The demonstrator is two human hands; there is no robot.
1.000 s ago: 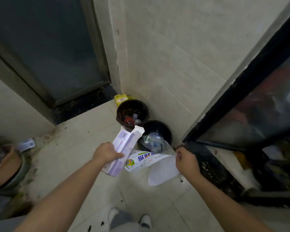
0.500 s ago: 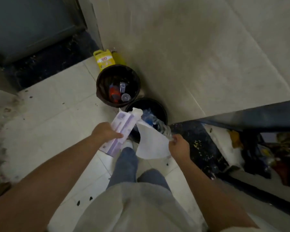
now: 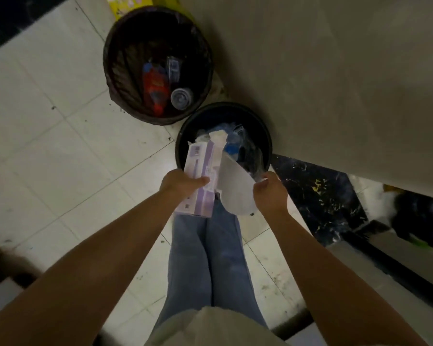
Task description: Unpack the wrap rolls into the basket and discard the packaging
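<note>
Purple-and-white cardboard box, print too blurry to read, gripped in the left hand. Right hand pinches a white plastic wrapper. Both hang over the black bin's near rim.
</note>
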